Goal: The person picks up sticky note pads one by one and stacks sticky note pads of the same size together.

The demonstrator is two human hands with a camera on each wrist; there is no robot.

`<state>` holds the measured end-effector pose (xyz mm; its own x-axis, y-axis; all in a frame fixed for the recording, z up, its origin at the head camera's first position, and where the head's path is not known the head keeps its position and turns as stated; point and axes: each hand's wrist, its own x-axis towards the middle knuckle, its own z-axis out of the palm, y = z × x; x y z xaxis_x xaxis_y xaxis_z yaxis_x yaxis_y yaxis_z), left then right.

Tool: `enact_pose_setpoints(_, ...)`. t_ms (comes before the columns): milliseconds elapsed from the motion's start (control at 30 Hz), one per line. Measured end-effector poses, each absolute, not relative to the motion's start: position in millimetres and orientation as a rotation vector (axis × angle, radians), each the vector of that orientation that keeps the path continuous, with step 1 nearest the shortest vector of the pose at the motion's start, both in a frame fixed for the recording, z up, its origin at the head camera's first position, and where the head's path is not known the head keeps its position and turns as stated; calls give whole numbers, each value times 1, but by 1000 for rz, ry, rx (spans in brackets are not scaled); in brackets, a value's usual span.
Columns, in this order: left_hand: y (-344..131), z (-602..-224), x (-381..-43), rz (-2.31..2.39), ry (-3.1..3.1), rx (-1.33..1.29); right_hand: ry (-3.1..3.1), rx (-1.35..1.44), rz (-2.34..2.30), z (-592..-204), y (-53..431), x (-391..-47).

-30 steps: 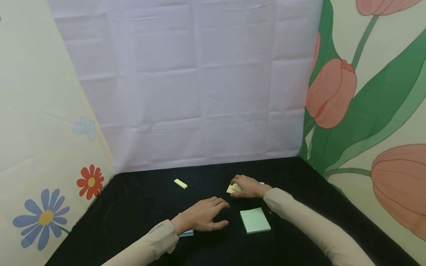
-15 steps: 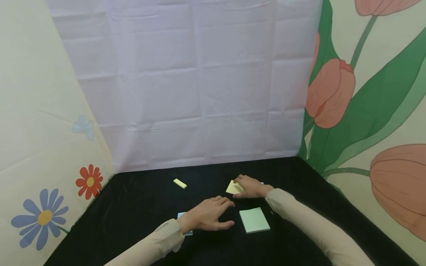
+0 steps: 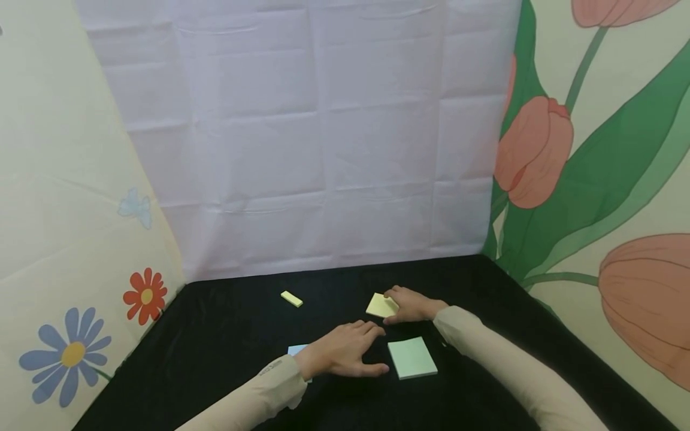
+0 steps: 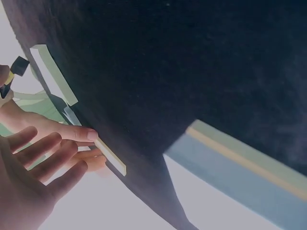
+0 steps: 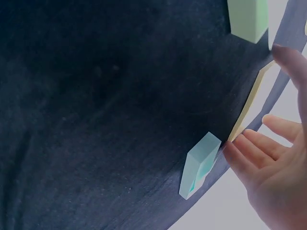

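My right hand (image 3: 414,305) is at the back right of the black table, thumb and fingertips by the right edge of a yellow sticky-note pad (image 3: 380,305) lying flat. In the left wrist view its fingertips touch or almost touch the end of that pad (image 4: 112,158). The left hand (image 3: 345,350) hovers with fingers spread and holds nothing. Just right of it lies a larger pale green sticky-note pad (image 3: 412,358). Partly hidden under the left wrist is a blue pad (image 3: 296,349), whose edge shows coloured layers in the left wrist view.
A narrow yellow sticky-note strip (image 3: 291,299) lies at the back left of the black cloth (image 3: 232,335). A light-blue block-shaped pad (image 5: 199,165) lies beside the right fingers. A white cloth (image 3: 323,149) hangs behind, with flower-printed cloths on both sides.
My right hand has drawn back a little to the right, uncovering more of the yellow pad, which stays in place. The left hand has shifted right, closer to the green pad.
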<state>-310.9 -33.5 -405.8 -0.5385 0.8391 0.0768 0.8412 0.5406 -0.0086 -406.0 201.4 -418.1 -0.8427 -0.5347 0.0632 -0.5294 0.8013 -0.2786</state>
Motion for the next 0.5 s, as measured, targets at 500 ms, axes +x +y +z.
enact_pose_setpoints(500,-18,-411,-316,39,-2679,-1456,2967,-867,-438,-419,204,-412)
